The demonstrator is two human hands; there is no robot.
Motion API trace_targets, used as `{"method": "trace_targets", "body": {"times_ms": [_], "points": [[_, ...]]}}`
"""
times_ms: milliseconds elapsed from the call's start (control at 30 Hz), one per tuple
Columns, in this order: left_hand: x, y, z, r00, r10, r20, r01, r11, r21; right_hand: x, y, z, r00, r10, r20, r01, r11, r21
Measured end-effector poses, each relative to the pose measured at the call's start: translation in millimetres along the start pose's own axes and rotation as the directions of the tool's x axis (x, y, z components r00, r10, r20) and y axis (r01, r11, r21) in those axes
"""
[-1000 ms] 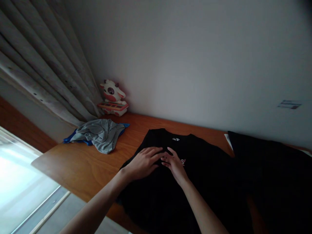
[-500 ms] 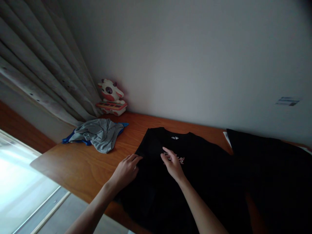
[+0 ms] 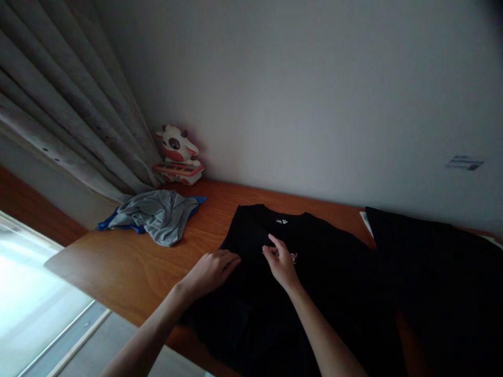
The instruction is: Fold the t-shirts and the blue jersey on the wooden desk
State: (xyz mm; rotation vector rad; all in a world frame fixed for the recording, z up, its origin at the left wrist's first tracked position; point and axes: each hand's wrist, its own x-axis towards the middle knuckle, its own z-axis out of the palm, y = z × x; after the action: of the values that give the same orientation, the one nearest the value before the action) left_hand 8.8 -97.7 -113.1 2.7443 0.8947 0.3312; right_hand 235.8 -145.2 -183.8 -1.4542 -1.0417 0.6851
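A black T-shirt (image 3: 334,262) with a light neck label and a pale chest print lies spread on the wooden tabletop (image 3: 149,267). My left hand (image 3: 216,266) rests on its left side, fingers stretched out over the dark cloth and nothing visibly gripped. Over the chest print is my right hand (image 3: 283,264), its index finger and thumb apart and no object between them. This hand covers part of the print. The cloth is so dark that its folds near both hands are hard to make out.
A crumpled grey garment with blue edges (image 3: 161,214) lies at the left. Behind it stands a cow-shaped toy keyboard (image 3: 178,157), near the curtain (image 3: 78,104). More black cloth (image 3: 432,262) covers the right side. The wall (image 3: 306,104) borders the tabletop's far edge.
My left hand has moved right from the shirt's left edge onto the cloth, its fingers straighter. My right hand has shifted slightly right, hiding more of the print.
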Motion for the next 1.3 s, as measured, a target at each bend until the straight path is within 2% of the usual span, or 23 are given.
{"method": "trace_targets", "body": {"times_ms": [133, 233, 300, 400, 500, 567, 667, 767, 900, 967, 1033, 1133, 1300], "points": [[28.0, -9.4, 14.2, 0.996, -0.002, -0.093, 0.011, 0.995, 0.096, 0.8, 5.0, 0.8, 0.997, -0.077, -0.018, 0.076, 0.995, -0.063], [38.2, -13.4, 36.2, 0.998, -0.017, -0.055, 0.026, 0.986, 0.168, 0.0, 6.4, -1.1, 0.987, -0.157, -0.01, 0.154, 0.974, -0.167], [40.0, -13.4, 47.1, 0.999, -0.047, -0.007, 0.047, 0.982, 0.183, -2.1, 4.4, -3.2, 0.975, -0.222, 0.007, 0.211, 0.915, -0.343], [48.0, -15.8, 50.5, 0.996, -0.088, 0.021, 0.082, 0.977, 0.198, -6.7, -0.5, -4.6, 0.973, -0.225, 0.05, 0.206, 0.752, -0.627], [71.6, -25.9, 46.1, 0.998, -0.064, -0.002, 0.063, 0.983, 0.174, -10.3, -1.9, -3.1, 0.978, -0.203, 0.057, 0.18, 0.667, -0.723], [91.3, -34.5, 47.0, 0.997, -0.068, -0.019, 0.07, 0.984, 0.163, -11.4, -0.5, -2.1, 0.968, -0.246, 0.041, 0.197, 0.656, -0.729], [112.7, -42.9, 56.4, 0.979, -0.202, -0.028, 0.203, 0.959, 0.196, -12.2, -2.1, -3.3, 0.941, -0.336, 0.053, 0.275, 0.661, -0.699], [120.2, -43.9, 64.7, 0.95, -0.312, -0.013, 0.306, 0.923, 0.232, -15.3, -13.8, -6.2, 0.891, -0.401, 0.212, 0.443, 0.672, -0.593], [124.4, -41.4, 61.3, 0.945, -0.327, 0.012, 0.314, 0.916, 0.249, -24.3, -31.8, -5.4, 0.765, -0.411, 0.495, 0.621, 0.674, -0.4], [127.9, -41.1, 58.6, 0.942, -0.334, -0.03, 0.33, 0.907, 0.26, -28.7, -35.2, -3.8, 0.713, -0.371, 0.595, 0.645, 0.679, -0.35], [130.8, -41.5, 59.0, 0.937, -0.345, -0.064, 0.349, 0.898, 0.27, -31.8, -35.6, -3.1, 0.686, -0.321, 0.652, 0.643, 0.688, -0.337], [132.4, -43.2, 64.3, 0.936, -0.345, -0.066, 0.35, 0.893, 0.284, -35.0, -35.4, -4.0, 0.665, -0.3, 0.684, 0.648, 0.687, -0.328], [130.3, -48.1, 68.8, 0.945, -0.296, -0.137, 0.324, 0.905, 0.275, -40.7, -37.5, -2.7, 0.573, -0.291, 0.766, 0.694, 0.669, -0.265]]}}
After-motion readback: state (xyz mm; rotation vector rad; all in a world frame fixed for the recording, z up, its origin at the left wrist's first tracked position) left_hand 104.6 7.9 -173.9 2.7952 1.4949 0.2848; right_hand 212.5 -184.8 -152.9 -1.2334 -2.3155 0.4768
